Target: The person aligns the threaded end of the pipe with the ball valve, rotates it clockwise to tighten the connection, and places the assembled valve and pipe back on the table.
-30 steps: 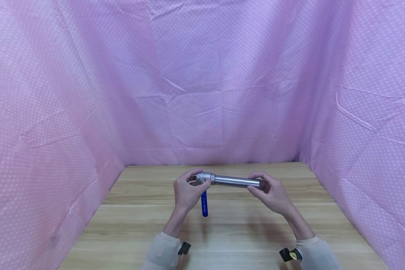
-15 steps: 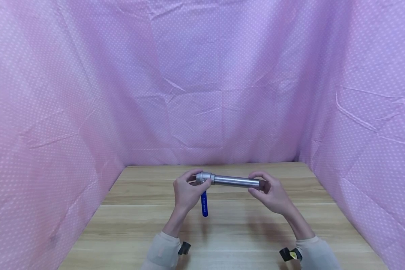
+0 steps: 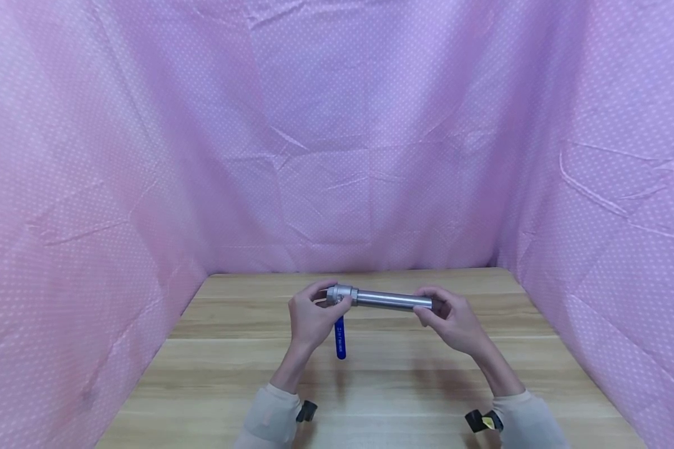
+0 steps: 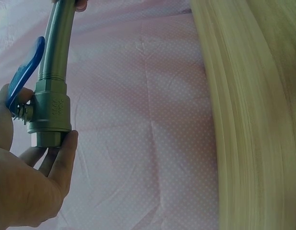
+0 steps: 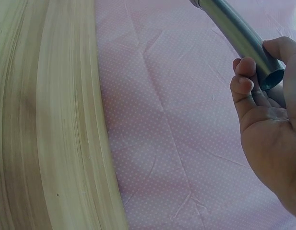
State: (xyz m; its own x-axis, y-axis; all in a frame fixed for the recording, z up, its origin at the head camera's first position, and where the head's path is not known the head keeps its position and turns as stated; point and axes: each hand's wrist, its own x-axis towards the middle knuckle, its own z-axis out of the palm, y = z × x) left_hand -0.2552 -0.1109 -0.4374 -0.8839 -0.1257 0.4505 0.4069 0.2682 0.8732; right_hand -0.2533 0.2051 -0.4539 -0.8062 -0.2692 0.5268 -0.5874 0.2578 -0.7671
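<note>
My left hand (image 3: 313,318) grips a metal ball valve (image 3: 341,292) between thumb and fingers. The valve's blue lever handle (image 3: 340,338) points toward me. Joined to the valve's right end is a straight steel pipe (image 3: 390,300), held about level above the table. Thumb and fingertips of my right hand (image 3: 454,319) pinch the pipe near its free end. In the left wrist view, some thread shows where the pipe (image 4: 57,43) enters the valve body (image 4: 50,109). From the right wrist, the pipe's open end (image 5: 272,79) is seen between my thumb and curled fingers.
A wooden table (image 3: 393,399) lies below both hands. Pink dotted cloth (image 3: 337,156) hangs behind it and along both sides. Black straps with small devices (image 3: 307,411) sit at both wrists.
The right fingers shift slightly around the pipe's free end, the thumb moving a little inward over it. The left hand and valve stay in place.
</note>
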